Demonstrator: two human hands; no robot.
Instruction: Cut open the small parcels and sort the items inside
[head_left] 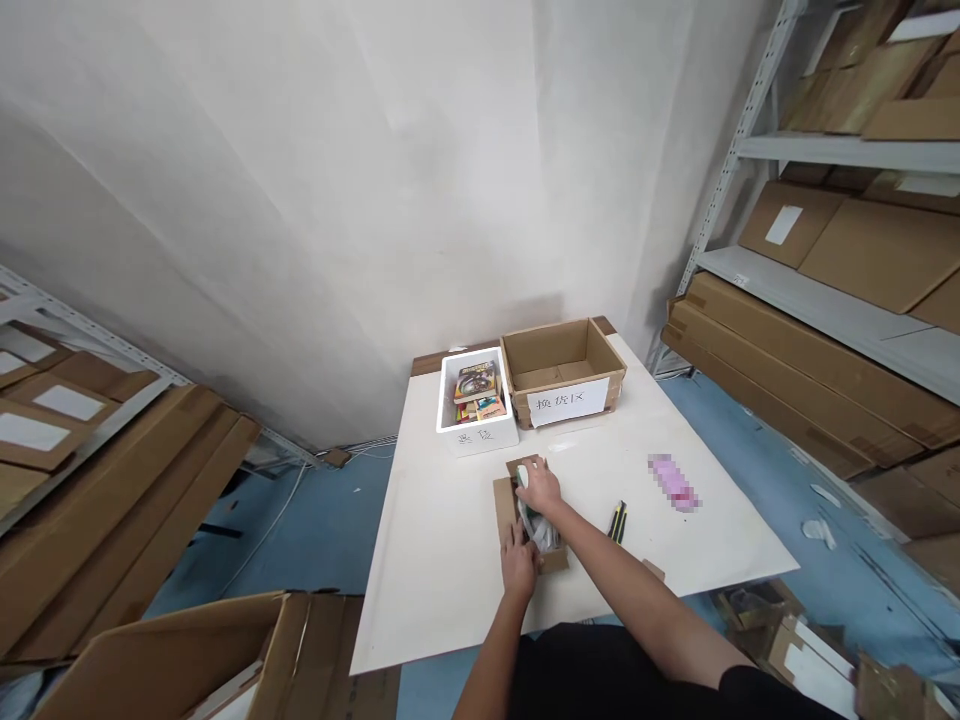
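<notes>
A small cardboard box (504,500) lies with its flaps open on the white table in front of me. Inside it is a white and green item in clear plastic wrapping (546,533). My right hand (541,488) has its fingers curled over the far end of this item. At the near left edge of the box, my left hand (519,562) rests with its fingers stretched forward against the wrapping; the fingertips are partly hidden. A black and yellow utility knife (617,522) lies to the right of the box.
Behind stand a white foam box (480,440) holding books (475,382) and a labelled cardboard carton (615,385). A blurred pink thing (673,482) lies on the table's (427,560) right side. Shelves (847,150) flank both sides, and an open carton (281,640) stands at front left.
</notes>
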